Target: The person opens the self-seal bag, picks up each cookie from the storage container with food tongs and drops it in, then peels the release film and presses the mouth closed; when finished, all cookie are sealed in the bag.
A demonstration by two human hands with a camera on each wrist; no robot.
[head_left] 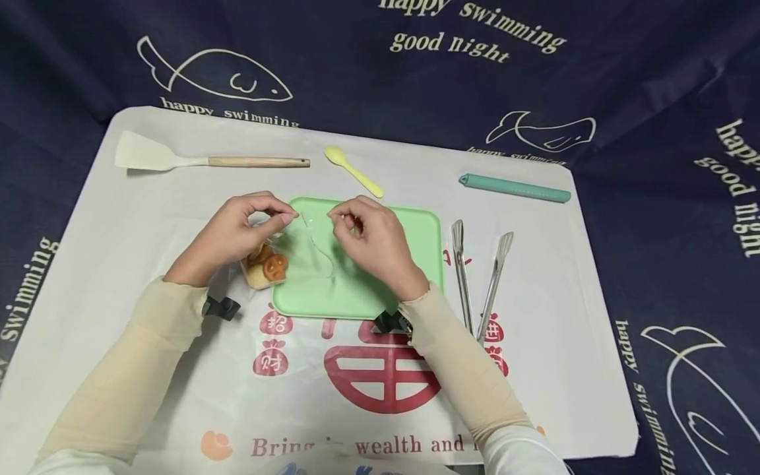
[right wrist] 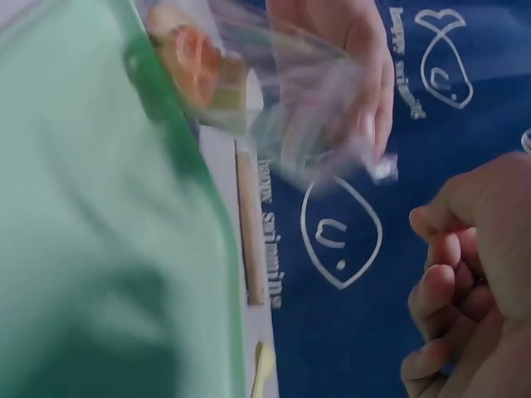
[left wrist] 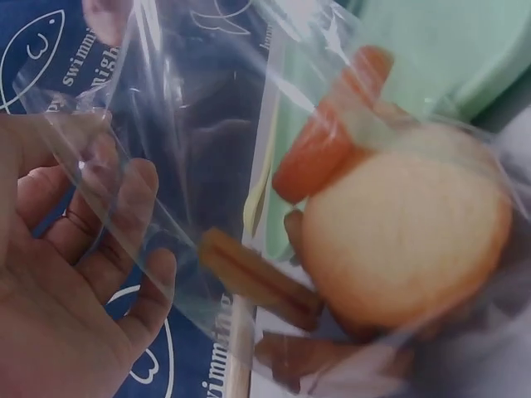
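Between thumb and index finger, my left hand point(head_left: 240, 227) pinches the edge of a clear plastic bag point(left wrist: 191, 108). Inside the bag show a round pale bun-like piece point(left wrist: 406, 232), an orange-brown pretzel-shaped piece point(head_left: 275, 267) and brown sticks point(left wrist: 261, 278). The bag's filled end sits at the left edge of a light green tray point(head_left: 415, 257), and its clear film spreads over the tray. Across from it, my right hand point(head_left: 377, 241) hovers above the tray with loosely bent fingers. In the right wrist view nothing shows between those fingers, and the bag is apart from them.
Behind the tray lie a cream spatula point(head_left: 148, 153) with a wooden handle and a yellow spoon point(head_left: 354, 173). A teal stick-shaped object point(head_left: 515, 188) lies at the back right. Metal tongs point(head_left: 465, 284) stand spread right of the tray, on the white printed table cover point(head_left: 564, 343).
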